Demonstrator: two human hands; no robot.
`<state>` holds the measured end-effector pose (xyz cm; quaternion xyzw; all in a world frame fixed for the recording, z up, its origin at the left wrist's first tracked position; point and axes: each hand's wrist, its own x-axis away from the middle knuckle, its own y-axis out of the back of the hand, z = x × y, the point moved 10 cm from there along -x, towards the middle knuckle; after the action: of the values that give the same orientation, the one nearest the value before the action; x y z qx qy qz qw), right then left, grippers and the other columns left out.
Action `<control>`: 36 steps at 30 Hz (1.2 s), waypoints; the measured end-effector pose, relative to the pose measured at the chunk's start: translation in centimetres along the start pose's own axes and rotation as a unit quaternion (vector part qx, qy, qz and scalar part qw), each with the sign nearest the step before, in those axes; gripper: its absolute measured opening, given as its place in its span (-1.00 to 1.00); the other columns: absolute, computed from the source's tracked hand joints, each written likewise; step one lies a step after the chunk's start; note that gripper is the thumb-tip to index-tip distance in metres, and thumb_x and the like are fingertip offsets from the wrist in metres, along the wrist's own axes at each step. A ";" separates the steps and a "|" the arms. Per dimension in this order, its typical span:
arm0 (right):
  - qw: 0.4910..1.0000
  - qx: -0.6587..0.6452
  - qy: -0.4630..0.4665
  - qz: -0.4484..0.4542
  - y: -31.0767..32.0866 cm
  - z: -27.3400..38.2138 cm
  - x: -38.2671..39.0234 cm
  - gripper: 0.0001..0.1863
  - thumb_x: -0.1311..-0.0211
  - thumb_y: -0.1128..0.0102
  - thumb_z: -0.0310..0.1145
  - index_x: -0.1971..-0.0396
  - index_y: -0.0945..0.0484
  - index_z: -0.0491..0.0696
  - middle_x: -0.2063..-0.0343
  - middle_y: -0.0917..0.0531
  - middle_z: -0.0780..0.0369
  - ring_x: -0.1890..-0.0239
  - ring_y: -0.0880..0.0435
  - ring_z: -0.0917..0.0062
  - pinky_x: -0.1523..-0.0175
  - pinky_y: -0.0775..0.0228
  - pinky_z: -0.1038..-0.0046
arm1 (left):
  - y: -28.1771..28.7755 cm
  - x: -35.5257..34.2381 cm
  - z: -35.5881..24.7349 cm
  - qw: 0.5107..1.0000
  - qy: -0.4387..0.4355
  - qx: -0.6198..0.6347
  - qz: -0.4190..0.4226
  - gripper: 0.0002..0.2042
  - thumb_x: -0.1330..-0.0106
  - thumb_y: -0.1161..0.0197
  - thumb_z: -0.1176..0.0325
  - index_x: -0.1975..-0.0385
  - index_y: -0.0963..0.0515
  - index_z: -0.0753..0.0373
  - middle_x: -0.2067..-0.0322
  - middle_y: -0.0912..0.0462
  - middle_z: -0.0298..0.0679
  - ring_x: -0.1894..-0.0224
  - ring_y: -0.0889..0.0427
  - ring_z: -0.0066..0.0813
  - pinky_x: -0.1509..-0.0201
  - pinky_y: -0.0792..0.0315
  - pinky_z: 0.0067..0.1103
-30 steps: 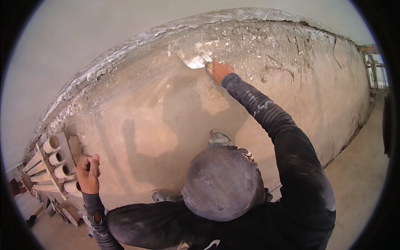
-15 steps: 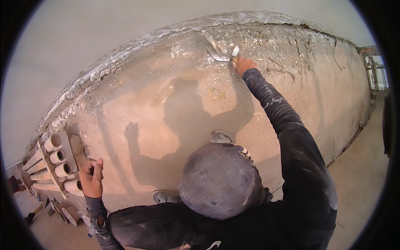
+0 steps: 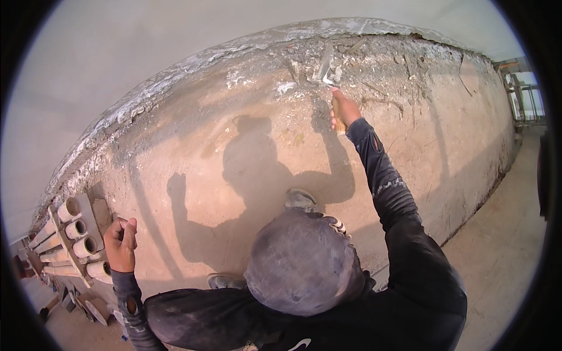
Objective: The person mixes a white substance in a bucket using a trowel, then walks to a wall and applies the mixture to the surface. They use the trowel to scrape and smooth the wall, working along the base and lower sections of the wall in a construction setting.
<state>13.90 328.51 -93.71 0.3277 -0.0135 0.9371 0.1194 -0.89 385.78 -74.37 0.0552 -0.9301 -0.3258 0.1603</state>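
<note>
My right hand (image 3: 346,110) is wrapped round the wooden handle of a trowel (image 3: 325,62). Its metal blade points away from me, over rubble and pale plaster crumbs (image 3: 366,61) at the foot of the wall. Whether the blade touches the ground, I cannot tell. Off to the left, raised near some pipes, is my left hand (image 3: 122,245); its fingers are curled in, the thumb is up, and nothing shows in it.
Several pale pipes (image 3: 88,246) lie stacked in a slatted wooden frame at left. Boards and offcuts (image 3: 88,304) lie below them. A pale wall (image 3: 146,52) curves along the far side, its base rough and broken. Metal framework (image 3: 524,96) stands at far right.
The trowel has swung from pointing left to pointing away from me, as my right hand moved slightly nearer and right. My left hand shifted a little left.
</note>
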 end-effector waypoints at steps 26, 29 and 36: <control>0.752 0.620 0.221 0.035 -8.4 4.2 1.1 -0.45 -0.22 0.09 0.04 0.19 -0.37 -0.24 0.45 -0.58 -0.08 0.31 -0.60 0.10 0.19 -0.39 0.18 | 4.1 5.2 4.5 0.992 0.112 -0.008 -0.051 -0.69 -0.27 -0.15 0.25 0.67 -0.34 0.23 0.77 -0.28 -0.47 0.75 -0.18 -0.78 0.68 -0.04 -0.74; 0.646 0.703 0.287 0.081 -16.5 4.5 3.3 -0.52 -0.23 0.10 -0.02 0.14 -0.34 -0.17 0.39 -0.60 -0.03 0.23 -0.59 0.12 0.10 -0.37 0.17 | 2.7 3.0 2.3 0.997 0.065 -0.005 -0.041 -0.69 -0.27 -0.15 0.24 0.67 -0.33 0.23 0.77 -0.27 -0.48 0.74 -0.19 -0.78 0.68 -0.04 -0.74; 0.581 0.706 0.376 0.148 -22.6 5.0 -0.7 -0.59 -0.20 0.07 -0.07 0.15 -0.35 -0.11 0.38 -0.61 0.02 0.23 -0.59 0.14 0.11 -0.39 0.19 | 1.8 2.5 1.1 0.997 0.057 -0.025 -0.035 -0.68 -0.27 -0.16 0.25 0.68 -0.31 0.23 0.78 -0.23 -0.49 0.74 -0.17 -0.78 0.69 -0.04 -0.73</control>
<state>22.77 349.78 -91.43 -0.0793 0.6505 0.6950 -0.2960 -3.63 387.31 -73.39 0.1027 -0.9086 -0.3504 0.2028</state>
